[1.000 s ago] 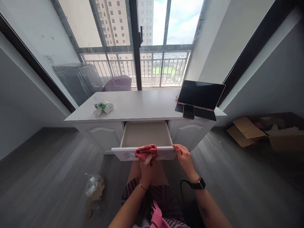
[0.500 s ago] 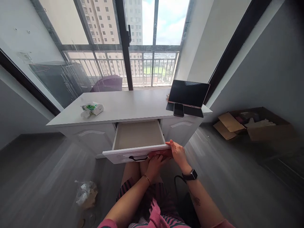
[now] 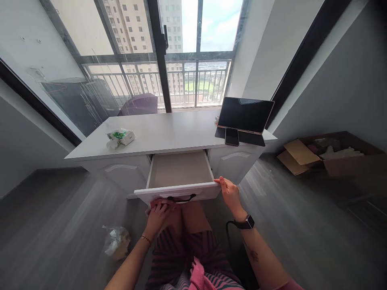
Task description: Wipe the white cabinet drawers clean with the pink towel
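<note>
Red cloth (image 3: 155, 202) under left hand (image 3: 157, 215), against drawer front (image 3: 181, 192).

drawer (image 3: 180, 171): 1 | tablet (image 3: 245, 114): 1 | phone (image 3: 231, 137): 1 | tissue pack (image 3: 121, 137): 1

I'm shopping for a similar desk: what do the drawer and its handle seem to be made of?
The drawer: probably painted or laminated board, judging by its smooth white front and flat, matte beige bottom. Its handle: thin, dark and curved, perhaps metal; too small to tell.
</note>
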Motion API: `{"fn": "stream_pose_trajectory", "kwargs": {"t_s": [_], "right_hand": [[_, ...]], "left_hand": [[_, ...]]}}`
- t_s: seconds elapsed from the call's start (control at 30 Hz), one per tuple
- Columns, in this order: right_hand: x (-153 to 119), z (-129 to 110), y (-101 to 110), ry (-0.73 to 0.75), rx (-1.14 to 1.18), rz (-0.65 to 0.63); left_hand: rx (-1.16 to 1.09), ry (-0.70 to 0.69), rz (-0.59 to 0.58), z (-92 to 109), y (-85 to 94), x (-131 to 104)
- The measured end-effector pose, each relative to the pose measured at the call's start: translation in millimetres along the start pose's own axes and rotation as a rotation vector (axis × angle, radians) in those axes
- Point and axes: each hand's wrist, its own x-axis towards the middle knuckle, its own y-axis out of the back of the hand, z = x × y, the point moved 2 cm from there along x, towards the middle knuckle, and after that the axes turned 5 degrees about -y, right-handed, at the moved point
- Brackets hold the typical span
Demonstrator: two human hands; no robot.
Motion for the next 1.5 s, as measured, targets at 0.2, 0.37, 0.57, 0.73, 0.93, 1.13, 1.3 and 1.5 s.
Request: {"fn": "stream_pose_trajectory", "kwargs": {"t_s": [0.2,0.37,0.57,0.73,0.93,1.13,1.3,1.5], "right_hand": [[-2.7,2.6,-5.4,0.021,0.037,0.046],[-3.9,5.1,-11.2,0.004,0.064,0.115],[-0.9,6.0,-12.4,0.012,0.068,0.124],[0.8,7.7,-12.2,-0.002,0.070,0.117],[0.5,7.1,-12.0,-0.019,0.058,0.104],[-0.3,5.8,-10.3,-0.024,0.068,0.090],[-1.1,5.3,-11.1,-0.032,0.082,0.087],[-1.4,12.8,-12.3,0.042,0.040,0.126]], "left_hand": [[0.057,0.153,-0.001,-69.3,14.9,-52.8],[0.108,0.176,0.105,-68.2,29.0,-46.6],[0.026,0.100,0.152,-9.0,39.9,6.2],[-0.032,-0.013,0.213,38.5,57.9,51.6],[-0.110,-0.093,0.249,85.4,70.2,94.2],[-0.156,-0.092,0.304,105.1,74.2,108.7],[-0.150,-0.071,0.333,105.3,77.6,107.6],[-0.088,0.020,0.387,84.8,75.3,84.6]]}}
